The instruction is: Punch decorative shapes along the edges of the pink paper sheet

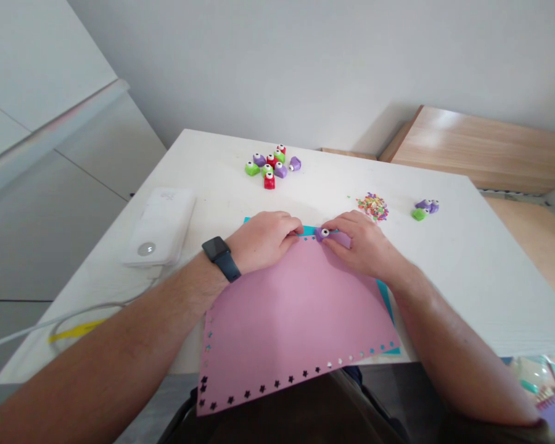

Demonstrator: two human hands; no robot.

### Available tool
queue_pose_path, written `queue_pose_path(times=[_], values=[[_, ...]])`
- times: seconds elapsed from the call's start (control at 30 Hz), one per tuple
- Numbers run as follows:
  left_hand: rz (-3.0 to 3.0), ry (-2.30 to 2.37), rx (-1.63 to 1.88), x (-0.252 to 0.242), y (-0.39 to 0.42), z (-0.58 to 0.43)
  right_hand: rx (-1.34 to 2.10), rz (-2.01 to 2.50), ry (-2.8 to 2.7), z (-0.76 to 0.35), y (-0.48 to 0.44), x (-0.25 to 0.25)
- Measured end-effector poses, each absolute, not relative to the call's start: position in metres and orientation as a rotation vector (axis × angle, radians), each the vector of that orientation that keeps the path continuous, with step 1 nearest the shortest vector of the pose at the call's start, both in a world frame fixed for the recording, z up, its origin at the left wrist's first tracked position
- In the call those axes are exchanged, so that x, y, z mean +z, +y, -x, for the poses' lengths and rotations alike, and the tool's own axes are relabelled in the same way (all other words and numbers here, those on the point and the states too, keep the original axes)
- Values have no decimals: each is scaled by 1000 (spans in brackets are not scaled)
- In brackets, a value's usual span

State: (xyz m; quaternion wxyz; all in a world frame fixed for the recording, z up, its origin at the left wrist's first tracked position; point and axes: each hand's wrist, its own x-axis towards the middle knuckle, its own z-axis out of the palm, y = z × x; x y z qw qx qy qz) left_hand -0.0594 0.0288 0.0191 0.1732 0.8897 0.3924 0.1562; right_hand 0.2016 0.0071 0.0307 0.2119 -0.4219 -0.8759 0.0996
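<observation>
The pink sheet [296, 308] lies across the near side of the table [462, 265], over a blue sheet [309, 230], its near edge overhanging toward the person's lap. It looks thin and light — likely paper or light card, flexible enough to sag and easy to crease. The star-shaped holes [276, 383] along its borders probably make the edges weaker, so a flat pinch on a solid stretch of margin would suit it best.

The purple punch [320, 235] sits at the far edge of the sheet. It seems small, light and hard, with a smooth shell that could slip; its sides offer the surest hold, and the white button on top suits a thumb or fingertip.

The right hand [364, 242] has thumb and index finger closed around the punch, pinching it from either side. The left hand [266, 239] is curled at the far edge just beside it — thumb and fingertips drawn together, apparently nipping the sheet.
</observation>
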Motion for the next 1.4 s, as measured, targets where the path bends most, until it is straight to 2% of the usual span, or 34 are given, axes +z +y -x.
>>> queue_pose_path(times=[1.4], values=[[-2533, 1145, 416, 11, 22, 46, 264, 1158, -2469, -202, 6, 32]])
